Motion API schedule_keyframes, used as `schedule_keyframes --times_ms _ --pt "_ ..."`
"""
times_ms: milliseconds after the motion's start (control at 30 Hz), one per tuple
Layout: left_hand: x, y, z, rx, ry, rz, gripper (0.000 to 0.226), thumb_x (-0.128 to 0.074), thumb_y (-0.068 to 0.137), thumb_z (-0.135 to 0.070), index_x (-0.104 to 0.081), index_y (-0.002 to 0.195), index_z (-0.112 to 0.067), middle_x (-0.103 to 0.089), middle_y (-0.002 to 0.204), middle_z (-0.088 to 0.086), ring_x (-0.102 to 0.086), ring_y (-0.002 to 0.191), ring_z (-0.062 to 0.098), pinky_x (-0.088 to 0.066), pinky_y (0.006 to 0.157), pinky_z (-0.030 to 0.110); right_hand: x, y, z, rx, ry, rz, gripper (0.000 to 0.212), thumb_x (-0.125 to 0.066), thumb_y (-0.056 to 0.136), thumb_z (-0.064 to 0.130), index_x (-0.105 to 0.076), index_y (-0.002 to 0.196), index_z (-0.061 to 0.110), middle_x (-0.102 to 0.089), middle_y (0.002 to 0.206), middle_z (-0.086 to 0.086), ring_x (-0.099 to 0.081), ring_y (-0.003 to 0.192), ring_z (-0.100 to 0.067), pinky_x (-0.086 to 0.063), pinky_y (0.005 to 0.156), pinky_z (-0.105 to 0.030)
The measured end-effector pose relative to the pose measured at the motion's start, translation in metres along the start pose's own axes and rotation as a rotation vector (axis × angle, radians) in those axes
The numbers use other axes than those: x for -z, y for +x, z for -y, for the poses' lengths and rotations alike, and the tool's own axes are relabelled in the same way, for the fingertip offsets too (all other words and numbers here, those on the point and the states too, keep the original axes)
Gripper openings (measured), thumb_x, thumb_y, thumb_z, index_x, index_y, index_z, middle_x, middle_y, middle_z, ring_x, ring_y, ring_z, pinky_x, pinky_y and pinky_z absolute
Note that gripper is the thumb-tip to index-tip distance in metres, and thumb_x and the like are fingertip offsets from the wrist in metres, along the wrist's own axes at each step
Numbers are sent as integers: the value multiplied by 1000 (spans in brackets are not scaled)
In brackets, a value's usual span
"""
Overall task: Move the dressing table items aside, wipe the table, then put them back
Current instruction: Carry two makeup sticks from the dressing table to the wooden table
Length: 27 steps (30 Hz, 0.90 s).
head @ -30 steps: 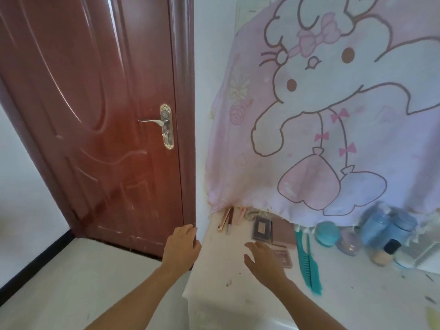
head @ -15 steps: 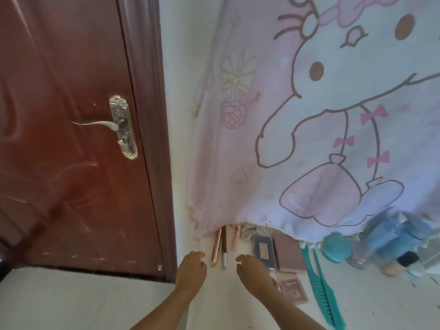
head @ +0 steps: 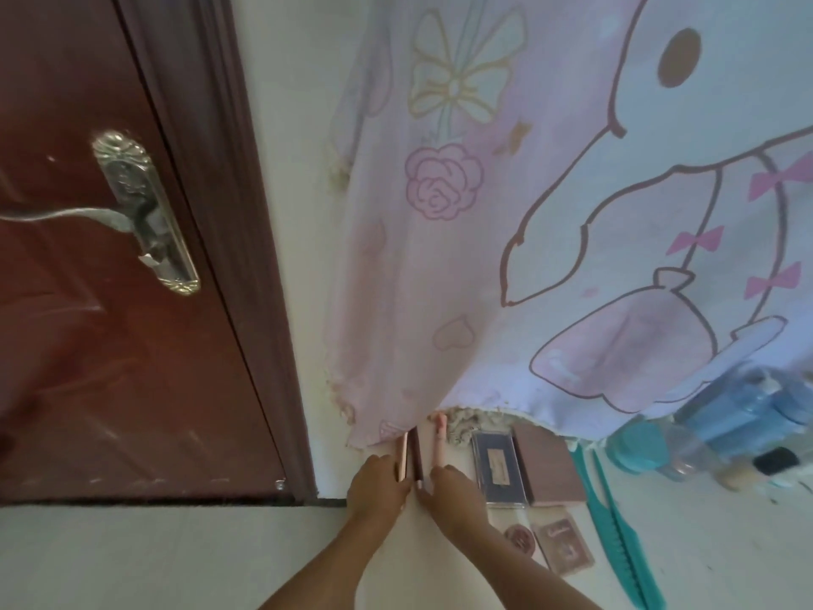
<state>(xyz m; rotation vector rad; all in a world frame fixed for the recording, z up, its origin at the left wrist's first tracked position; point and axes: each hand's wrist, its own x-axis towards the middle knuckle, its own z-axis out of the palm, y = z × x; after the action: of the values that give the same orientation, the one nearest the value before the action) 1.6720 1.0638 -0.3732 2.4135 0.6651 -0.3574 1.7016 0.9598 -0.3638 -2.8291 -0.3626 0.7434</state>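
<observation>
At the desk's rear left corner, left hand and right hand meet around a rose-gold pen and dark pencil; whether either grip has clamped cannot be told. Palettes lie just right.

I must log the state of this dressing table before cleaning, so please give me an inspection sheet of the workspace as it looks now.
Surface: white table, small dark specks near the right edge.
Job's things: slim pens and pink tube at the back left; dark palette beside pink palette; two small compacts in front; teal comb; teal jar; blue bottles, blurred.
Clutter: nothing seen.
Grippers: left hand and right hand both on the pens; grip hidden.
Cables: nothing seen.
Surroundings: cartoon cloth hanging to the table's back; brown door with handle on the left.
</observation>
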Motion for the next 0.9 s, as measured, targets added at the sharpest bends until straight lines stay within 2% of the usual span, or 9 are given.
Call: schedule_keyframes --times_ms 233,400,533,700,800,900 --pt "0 -4 -10 96 66 11 30 -53 90 -25 -54 116 -9 -59 122 7 -56 113 23 -44 87 27 -4 2 7 -49 40 11 28 -39 91 11 -52 116 6 -54 119 -11 -54 111 -27 -44 87 -30" --pt "5 -11 -10 177 51 14 32 -54 89 -26 -52 117 -10 -56 125 7 -54 115 24 -45 88 28 2 -2 1 -53 14 3 28 -40 89 9 -51 115 8 -57 118 -9 -55 110 -26 -45 86 -30" --pt "6 -23 -7 212 41 -11 30 -53 89 -26 -51 115 -10 -57 122 6 -56 111 22 -45 83 26 9 -10 -8 -10 -27 8 27 -42 90 10 -51 115 8 -57 118 -9 -55 111 -27 -45 86 -29" --pt "11 -49 -3 302 4 -72 32 -54 88 -26 -51 115 -10 -57 122 6 -55 112 22 -45 83 26 13 -26 -12 124 -93 29 26 -45 88 12 -53 113 9 -59 115 -8 -58 107 -26 -47 84 -30" --pt "17 -73 4 417 -43 -153 34 -56 86 -29 -54 116 -12 -59 120 7 -57 112 24 -46 85 28 15 -36 -4 258 -117 36 25 -44 92 14 -51 115 11 -58 116 -5 -58 107 -22 -45 79 -27" --pt "26 -107 19 558 -145 -275 33 -59 84 -30 -58 113 -13 -64 113 7 -60 107 26 -48 82 29 15 -48 13 428 -140 38 24 -46 92 18 -51 114 12 -58 117 -5 -58 107 -22 -46 88 -27"
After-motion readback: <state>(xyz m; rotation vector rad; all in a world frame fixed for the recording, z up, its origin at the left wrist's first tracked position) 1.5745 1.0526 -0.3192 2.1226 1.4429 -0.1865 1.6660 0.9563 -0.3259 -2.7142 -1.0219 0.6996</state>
